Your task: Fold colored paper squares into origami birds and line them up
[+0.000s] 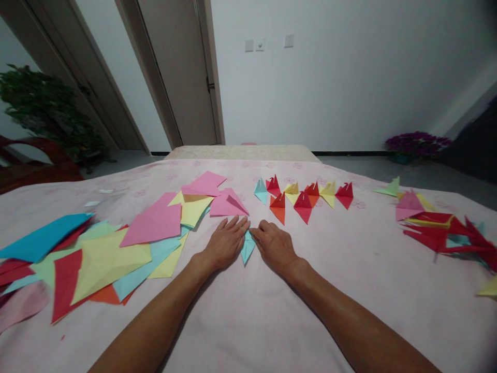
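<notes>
A small, light blue piece of folded paper (pixel 247 249) lay on a pale pink cloth with faint flower prints (pixel 240 321). It was in the middle, right between the person's two hands, and its thin point faced the person.

The left hand (pixel 228 242) lay flat, with its fingers stretched out and close together. Its inner edge covered the left side of the blue paper. The right hand (pixel 275 244) had its fingers curled in, and their tips were at the top right edge of the paper. I cannot tell if they pinched it or just touched it.

Just past the left hand was a bright pink folded paper (pixel 229 203). To the left, a big messy pile of flat paper sheets (pixel 112 259) spread out in yellow, pink, red, blue, green and orange. Past the right hand stood a group of little folded paper shapes (pixel 303 208) in red, orange, yellow and light blue, and some looked like birds. Far to the right was a heap of mostly red folded paper (pixel 430 235). At the back were a grey-brown door (pixel 178 67) and a white wall (pixel 330 88).
</notes>
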The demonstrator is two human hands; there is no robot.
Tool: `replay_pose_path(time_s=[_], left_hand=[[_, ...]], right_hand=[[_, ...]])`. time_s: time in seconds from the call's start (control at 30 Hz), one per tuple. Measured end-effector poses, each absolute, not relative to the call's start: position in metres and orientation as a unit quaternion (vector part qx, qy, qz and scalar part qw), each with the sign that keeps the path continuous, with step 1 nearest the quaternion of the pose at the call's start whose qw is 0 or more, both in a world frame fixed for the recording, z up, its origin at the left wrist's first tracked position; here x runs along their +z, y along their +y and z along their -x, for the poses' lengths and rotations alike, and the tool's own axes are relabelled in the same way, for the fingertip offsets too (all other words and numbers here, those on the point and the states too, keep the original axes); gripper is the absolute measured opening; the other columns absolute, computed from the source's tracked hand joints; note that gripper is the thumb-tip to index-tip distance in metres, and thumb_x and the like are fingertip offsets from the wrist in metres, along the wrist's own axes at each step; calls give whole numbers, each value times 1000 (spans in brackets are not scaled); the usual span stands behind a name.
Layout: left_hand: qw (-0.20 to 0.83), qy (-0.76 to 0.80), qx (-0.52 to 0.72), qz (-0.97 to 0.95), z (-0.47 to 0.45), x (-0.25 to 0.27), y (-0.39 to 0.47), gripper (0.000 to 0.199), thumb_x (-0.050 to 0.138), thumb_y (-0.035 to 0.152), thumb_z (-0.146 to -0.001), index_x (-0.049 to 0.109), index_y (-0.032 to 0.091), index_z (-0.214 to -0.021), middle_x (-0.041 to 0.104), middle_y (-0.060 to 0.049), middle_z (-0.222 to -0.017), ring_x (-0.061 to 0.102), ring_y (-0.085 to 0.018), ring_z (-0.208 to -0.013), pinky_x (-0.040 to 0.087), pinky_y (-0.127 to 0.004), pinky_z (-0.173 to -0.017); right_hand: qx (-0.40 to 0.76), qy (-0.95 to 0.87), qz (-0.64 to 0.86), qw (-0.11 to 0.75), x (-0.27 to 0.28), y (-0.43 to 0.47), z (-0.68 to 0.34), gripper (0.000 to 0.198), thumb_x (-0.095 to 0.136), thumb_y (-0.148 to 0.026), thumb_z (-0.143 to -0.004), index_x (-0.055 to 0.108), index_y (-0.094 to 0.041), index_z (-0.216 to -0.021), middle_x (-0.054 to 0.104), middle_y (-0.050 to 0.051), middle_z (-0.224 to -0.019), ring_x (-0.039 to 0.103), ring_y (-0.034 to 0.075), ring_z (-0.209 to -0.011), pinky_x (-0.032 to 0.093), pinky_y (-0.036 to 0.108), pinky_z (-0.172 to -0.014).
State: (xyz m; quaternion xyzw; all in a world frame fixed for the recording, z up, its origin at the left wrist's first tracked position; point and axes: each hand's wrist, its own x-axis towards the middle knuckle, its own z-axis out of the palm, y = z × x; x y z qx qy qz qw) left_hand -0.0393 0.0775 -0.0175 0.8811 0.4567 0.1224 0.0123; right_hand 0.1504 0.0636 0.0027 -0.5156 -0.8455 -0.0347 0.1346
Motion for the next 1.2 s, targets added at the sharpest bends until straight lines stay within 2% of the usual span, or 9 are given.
replay_pose_path(time_s=[0.2, 0.37, 0.47, 0.53, 0.63, 0.8, 0.93, 1.07, 1.2], left_hand=[[14, 436, 68, -897, 40, -3, 85, 51, 37, 29, -97, 37, 20, -147, 36, -11, -155, 32, -30, -143, 27, -49, -113], [-17, 432, 39, -901, 32, 7, 98, 42, 44, 17, -93, 51, 17, -135, 45, -17, -148, 39, -32, -139, 35, -50, -108], [-17, 336, 65, -940, 29, 12, 109, 41, 46, 5, -89, 58, 21, -124, 47, -13, -146, 37, -27, -141, 34, -45, -110], [15, 275, 73, -958, 31, 18, 117, 43, 48, 2, -86, 61, 25, -119, 56, -10, -138, 42, -24, -137, 36, -42, -108], [57, 272, 84, -957, 37, 29, 125, 42, 59, 0, -77, 66, 27, -109, 66, -7, -118, 54, -24, -124, 39, -40, -104], [109, 343, 59, -931, 43, 41, 127, 40, 79, 9, -60, 69, 28, -94, 68, -3, -92, 61, -24, -95, 45, -30, -82], [146, 392, 69, -906, 54, 39, 124, 26, 81, 19, -59, 67, 24, -80, 65, -2, -83, 58, -21, -84, 41, -25, -69], [233, 442, 126, -857, 68, 30, 119, 17, 73, 21, -65, 62, 21, -78, 61, 2, -75, 55, -15, -68, 37, -23, -59], [338, 495, 293, -745, 68, 13, 110, 17, 68, 26, -69, 54, 19, -74, 54, 6, -62, 50, -11, -56, 34, -21, -52]], right_hand=[[-33, -845, 518, 129, 3, 61, -151, 24, 44, -28, -99, 64, -29, -111, 60, 8, -99, 54, 21, -87, 39, 29, -62], [-9, -832, 532, 154, 3, 62, -154, 21, 49, -32, -98, 66, -28, -107, 61, 6, -99, 56, 20, -90, 40, 28, -63], [18, -816, 547, 185, 2, 63, -157, 19, 52, -34, -96, 68, -27, -105, 61, 5, -99, 58, 18, -90, 40, 26, -64], [33, -806, 553, 209, 2, 64, -159, 20, 51, -34, -97, 69, -26, -101, 62, 4, -96, 59, 16, -87, 40, 26, -65], [63, -782, 569, 245, 1, 66, -162, 23, 49, -31, -97, 71, -24, -95, 62, 3, -92, 60, 14, -83, 41, 25, -68], [131, -748, 574, 307, -4, 72, -168, 22, 51, -25, -95, 71, -23, -101, 66, 4, -98, 62, 15, -89, 45, 26, -78], [173, -725, 566, 353, -9, 77, -170, 22, 53, -22, -91, 71, -22, -103, 68, 5, -102, 63, 16, -94, 46, 28, -83], [234, -680, 559, 413, -12, 81, -172, 26, 52, -16, -86, 70, -20, -104, 71, 5, -102, 65, 17, -92, 49, 30, -84], [288, -657, 546, 433, -12, 83, -174, 38, 48, -6, -77, 69, -18, -105, 72, 4, -96, 66, 16, -88, 50, 30, -82]])
